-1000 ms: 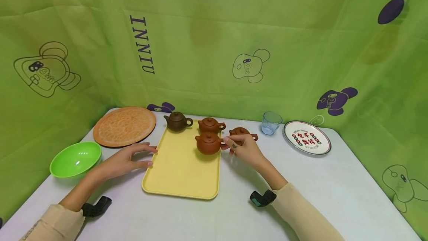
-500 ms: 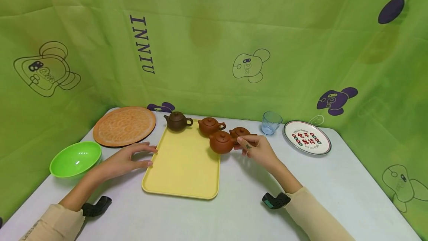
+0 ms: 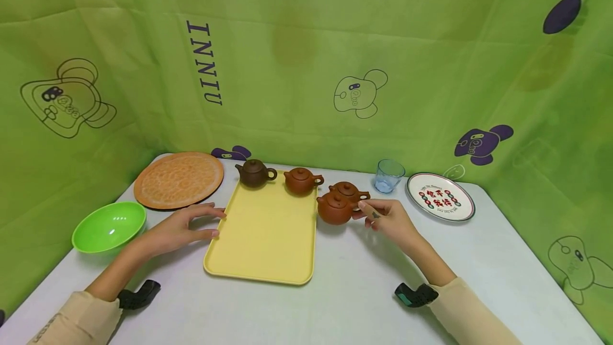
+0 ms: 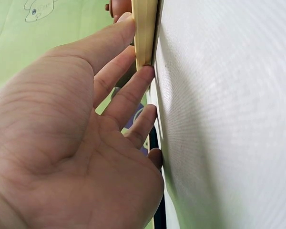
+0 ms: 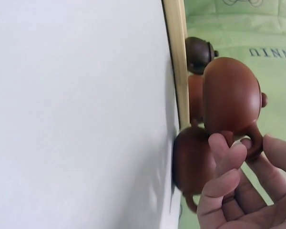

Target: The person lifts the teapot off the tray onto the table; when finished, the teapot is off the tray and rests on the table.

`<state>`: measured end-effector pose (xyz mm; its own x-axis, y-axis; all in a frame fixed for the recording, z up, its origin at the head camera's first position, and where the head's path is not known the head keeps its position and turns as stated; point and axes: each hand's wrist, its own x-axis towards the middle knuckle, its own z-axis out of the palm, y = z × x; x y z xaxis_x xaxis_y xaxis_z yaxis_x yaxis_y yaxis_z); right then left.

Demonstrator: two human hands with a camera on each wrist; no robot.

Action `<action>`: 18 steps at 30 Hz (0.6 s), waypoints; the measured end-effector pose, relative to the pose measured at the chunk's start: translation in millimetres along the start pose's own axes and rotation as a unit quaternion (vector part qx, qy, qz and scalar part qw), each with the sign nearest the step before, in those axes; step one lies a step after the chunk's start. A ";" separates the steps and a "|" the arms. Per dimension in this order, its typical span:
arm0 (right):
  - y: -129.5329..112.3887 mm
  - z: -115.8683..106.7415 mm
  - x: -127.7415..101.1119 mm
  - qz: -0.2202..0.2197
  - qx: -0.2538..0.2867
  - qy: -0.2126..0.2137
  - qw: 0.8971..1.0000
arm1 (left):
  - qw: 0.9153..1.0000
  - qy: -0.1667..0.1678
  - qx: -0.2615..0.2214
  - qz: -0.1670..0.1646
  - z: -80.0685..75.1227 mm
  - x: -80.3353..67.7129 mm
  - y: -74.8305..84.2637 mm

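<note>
My right hand (image 3: 389, 222) pinches the handle of a reddish-brown teapot (image 3: 333, 211), holding it off the white table just right of the tray. Behind it, partly covered in the head view, a second reddish-brown teapot (image 3: 348, 189) stands on the table. The yellow tray (image 3: 261, 238) bears a third reddish-brown teapot (image 3: 300, 182) at its far right corner and a dark brown teapot (image 3: 255, 174) at its far left. My left hand (image 3: 174, 232) has its fingers loosely extended, with fingertips right at the tray's left edge; the left wrist view shows them by the rim (image 4: 144, 33).
A green bowl (image 3: 107, 228) and a round orange-patterned board (image 3: 179, 180) lie left of the tray. At the back right are a blue glass (image 3: 388, 177) and a white plate with red characters (image 3: 440, 213). Green cloth (image 3: 287, 68) encloses the table's back and sides.
My right hand has carried the held teapot from over the tray's right side rightward, past its edge, in front of the teapot on the table. My left hand stays at the tray.
</note>
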<state>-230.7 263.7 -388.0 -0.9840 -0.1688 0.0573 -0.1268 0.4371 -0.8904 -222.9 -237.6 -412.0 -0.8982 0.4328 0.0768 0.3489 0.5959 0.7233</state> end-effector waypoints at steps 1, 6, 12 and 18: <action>1.5 -1.9 -1.3 0.000 0.001 0.000 1.000 | 1.000 -0.001 0.000 -0.001 -0.1 0.0 0.1; 9.2 -11.9 -8.8 0.001 -0.002 0.004 1.000 | 1.000 -0.002 -0.002 -0.003 0.1 -0.2 0.8; 15.6 -23.8 -18.2 0.007 -0.013 0.003 1.000 | 1.000 -0.002 0.000 -0.001 0.4 0.1 0.6; 17.4 -35.7 -25.0 0.012 -0.018 0.003 1.000 | 1.000 0.000 0.002 0.000 0.3 -0.1 0.4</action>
<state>-212.8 307.0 -388.8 -0.9874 -0.1530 0.0393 -0.1079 0.4717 -0.8751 -222.6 -237.2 -412.0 -0.8988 0.4317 0.0768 0.3493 0.5990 0.7206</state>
